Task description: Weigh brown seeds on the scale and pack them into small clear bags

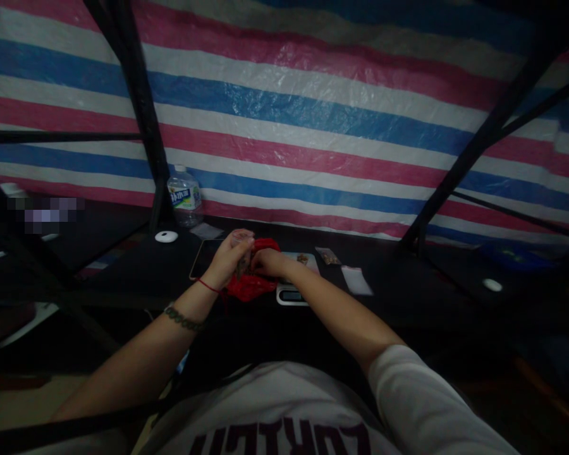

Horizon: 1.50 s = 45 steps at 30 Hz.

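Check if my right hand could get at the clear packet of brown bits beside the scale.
Probably yes: the packet lies right of the scale, with nothing on top. Your right hand is at the red plastic bag, so it would need to leave that first.

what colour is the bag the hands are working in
Red; the plastic bag shows best in the head view.

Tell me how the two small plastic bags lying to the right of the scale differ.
The filled bag holds small brown pieces; the pale bag shows nothing inside. The filled bag looks clear and dark where the table seems to show through, while the pale bag looks whitish, with a reddish line along its far edge. The filled bag lies closer to the scale than the pale bag. Both lie on the black table.
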Tool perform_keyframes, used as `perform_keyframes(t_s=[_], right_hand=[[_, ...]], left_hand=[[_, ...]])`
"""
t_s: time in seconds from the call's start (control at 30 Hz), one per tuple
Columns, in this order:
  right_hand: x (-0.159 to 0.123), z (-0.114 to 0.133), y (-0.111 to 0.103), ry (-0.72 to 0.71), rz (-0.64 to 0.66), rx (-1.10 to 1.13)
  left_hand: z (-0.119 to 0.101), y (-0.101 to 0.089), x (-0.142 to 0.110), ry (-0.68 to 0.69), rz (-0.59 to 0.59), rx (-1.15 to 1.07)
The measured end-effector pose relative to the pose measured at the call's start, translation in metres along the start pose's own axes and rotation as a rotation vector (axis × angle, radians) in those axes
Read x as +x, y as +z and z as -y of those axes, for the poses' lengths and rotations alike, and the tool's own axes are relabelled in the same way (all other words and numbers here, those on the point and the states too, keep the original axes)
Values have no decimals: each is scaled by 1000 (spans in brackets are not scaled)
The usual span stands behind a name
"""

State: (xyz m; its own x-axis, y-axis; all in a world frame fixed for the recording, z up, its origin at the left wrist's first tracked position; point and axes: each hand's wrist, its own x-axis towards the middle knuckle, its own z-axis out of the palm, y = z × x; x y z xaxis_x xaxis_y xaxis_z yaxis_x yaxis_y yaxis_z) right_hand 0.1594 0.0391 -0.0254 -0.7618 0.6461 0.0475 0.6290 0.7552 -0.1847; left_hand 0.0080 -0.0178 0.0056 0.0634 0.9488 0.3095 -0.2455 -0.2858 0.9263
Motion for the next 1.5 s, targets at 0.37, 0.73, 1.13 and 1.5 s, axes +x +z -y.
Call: perform_keyframes(t_s=[0.37, 0.73, 1.13, 1.5], right_hand=[[-5, -5, -6, 57, -81, 75], [-10, 0, -3, 109, -112, 141], [-74, -51, -52, 378, -584, 434], [-112, -69, -27, 464, -604, 439]], left_hand=[[-2, 4, -2, -13, 3, -9], [-1, 4, -2, -46, 41, 10], [1, 3, -1, 39, 8, 108], [7, 5, -2, 2, 49, 104]])
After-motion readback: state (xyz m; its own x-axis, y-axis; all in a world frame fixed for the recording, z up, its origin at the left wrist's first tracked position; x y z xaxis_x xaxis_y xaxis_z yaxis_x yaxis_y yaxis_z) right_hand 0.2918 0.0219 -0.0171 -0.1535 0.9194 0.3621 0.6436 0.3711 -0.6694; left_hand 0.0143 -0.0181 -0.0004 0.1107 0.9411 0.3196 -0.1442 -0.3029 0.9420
